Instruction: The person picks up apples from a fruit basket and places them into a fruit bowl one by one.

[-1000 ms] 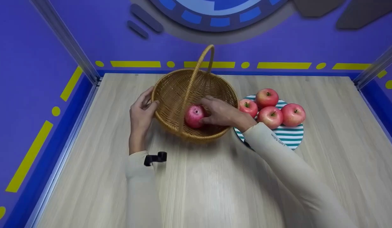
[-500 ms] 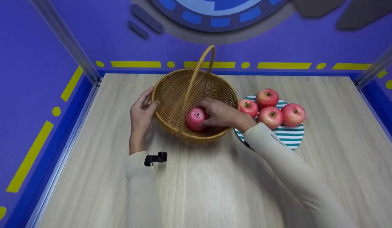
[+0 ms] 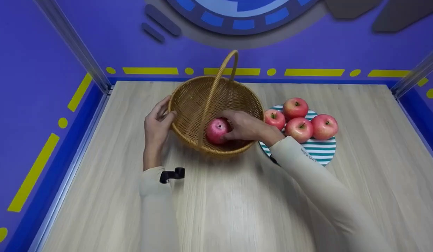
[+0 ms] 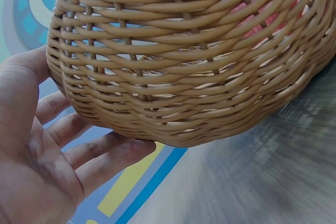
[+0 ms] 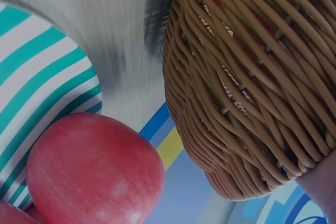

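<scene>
A round wicker basket (image 3: 188, 101) with a tall arched handle stands at the middle back of the table. My left hand (image 3: 157, 124) grips its left rim, thumb over the edge and fingers along the outside; the left wrist view shows those fingers against the weave (image 4: 173, 77). Inside the basket, my right hand (image 3: 246, 126) holds a red apple (image 3: 216, 131) low near the front wall, fingers and thumb around its right side. In the right wrist view the basket wall (image 5: 247, 87) hides most of that hand and the apple.
Right of the basket lies a plate (image 3: 319, 150) with green and white stripes. Several red apples (image 3: 298, 129) sit on it, one close to the basket's right rim. A blue wall (image 3: 307, 52) rises behind the table, with side walls at left and right.
The apple and the fingers of my right hand have shifted slightly right and down inside the basket, mostly in the first half second. My left hand keeps its place on the rim.
</scene>
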A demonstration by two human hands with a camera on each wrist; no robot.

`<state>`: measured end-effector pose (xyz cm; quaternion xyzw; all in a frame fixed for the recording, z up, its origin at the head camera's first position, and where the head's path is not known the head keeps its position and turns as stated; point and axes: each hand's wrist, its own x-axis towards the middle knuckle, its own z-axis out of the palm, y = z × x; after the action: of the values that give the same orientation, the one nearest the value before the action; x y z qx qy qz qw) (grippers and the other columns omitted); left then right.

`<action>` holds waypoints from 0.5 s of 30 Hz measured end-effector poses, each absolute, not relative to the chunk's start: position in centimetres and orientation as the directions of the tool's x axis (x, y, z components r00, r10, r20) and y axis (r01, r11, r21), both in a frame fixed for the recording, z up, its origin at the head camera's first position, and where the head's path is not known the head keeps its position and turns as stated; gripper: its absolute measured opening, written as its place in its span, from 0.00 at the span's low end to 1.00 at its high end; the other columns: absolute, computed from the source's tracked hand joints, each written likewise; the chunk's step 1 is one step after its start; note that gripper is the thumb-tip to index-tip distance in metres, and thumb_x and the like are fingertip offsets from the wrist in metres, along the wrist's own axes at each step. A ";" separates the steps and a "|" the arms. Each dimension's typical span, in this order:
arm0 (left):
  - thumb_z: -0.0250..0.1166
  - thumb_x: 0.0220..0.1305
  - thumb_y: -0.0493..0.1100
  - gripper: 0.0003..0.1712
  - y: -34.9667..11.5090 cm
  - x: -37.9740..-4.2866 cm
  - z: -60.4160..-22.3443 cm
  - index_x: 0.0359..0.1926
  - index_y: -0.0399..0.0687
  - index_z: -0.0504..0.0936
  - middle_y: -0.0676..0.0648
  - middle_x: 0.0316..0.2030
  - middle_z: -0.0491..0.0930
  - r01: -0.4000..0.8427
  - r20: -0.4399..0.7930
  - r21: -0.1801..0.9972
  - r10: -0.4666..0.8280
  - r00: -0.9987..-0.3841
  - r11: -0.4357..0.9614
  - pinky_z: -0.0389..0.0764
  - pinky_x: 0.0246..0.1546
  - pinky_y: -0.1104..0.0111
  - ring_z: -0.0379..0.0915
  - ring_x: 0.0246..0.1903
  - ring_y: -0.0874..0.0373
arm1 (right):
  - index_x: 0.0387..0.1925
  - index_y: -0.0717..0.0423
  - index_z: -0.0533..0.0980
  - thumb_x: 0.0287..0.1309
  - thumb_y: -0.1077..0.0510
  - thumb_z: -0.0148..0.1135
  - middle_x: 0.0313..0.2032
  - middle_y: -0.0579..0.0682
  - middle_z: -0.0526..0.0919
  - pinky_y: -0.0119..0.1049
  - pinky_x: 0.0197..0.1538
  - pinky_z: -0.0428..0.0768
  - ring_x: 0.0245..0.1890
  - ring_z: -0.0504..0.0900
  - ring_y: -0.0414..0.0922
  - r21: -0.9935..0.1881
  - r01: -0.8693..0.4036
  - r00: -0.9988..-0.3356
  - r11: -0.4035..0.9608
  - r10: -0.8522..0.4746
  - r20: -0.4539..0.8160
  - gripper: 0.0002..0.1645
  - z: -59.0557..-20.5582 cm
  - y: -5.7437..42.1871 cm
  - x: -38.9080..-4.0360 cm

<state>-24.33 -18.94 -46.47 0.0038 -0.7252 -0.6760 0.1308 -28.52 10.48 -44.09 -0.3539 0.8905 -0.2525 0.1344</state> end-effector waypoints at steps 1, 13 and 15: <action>0.67 0.72 0.38 0.30 -18.9 -24.3 -46.5 0.73 0.54 0.79 0.46 0.67 0.79 0.171 0.184 0.982 -0.184 -0.965 0.085 0.89 0.44 0.59 0.83 0.59 0.49 | 0.71 0.56 0.73 0.63 0.51 0.77 0.62 0.53 0.81 0.47 0.66 0.78 0.59 0.79 0.49 -0.547 -0.565 -0.713 0.618 -0.699 -0.052 0.39 -44.1 10.5 -28.5; 0.67 0.72 0.38 0.30 -19.0 -24.4 -46.5 0.73 0.54 0.79 0.46 0.68 0.79 0.164 0.177 0.983 -0.188 -0.966 0.083 0.89 0.46 0.54 0.83 0.59 0.49 | 0.71 0.54 0.73 0.62 0.45 0.78 0.63 0.52 0.80 0.49 0.66 0.78 0.61 0.78 0.49 -0.573 -0.525 -0.753 0.629 -0.657 -0.033 0.41 -43.5 11.0 -28.6; 0.67 0.72 0.38 0.30 -19.0 -24.3 -46.5 0.73 0.55 0.79 0.46 0.68 0.79 0.161 0.173 0.984 -0.186 -0.967 0.075 0.89 0.45 0.55 0.83 0.58 0.49 | 0.72 0.53 0.73 0.62 0.45 0.78 0.64 0.52 0.80 0.49 0.67 0.77 0.61 0.78 0.49 -0.585 -0.517 -0.759 0.625 -0.651 -0.024 0.42 -43.3 11.2 -28.6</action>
<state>-24.34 -19.02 -46.49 0.0087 -0.7219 -0.6801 0.1278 -28.60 11.16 -43.30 -0.3267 0.8936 -0.2845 0.1172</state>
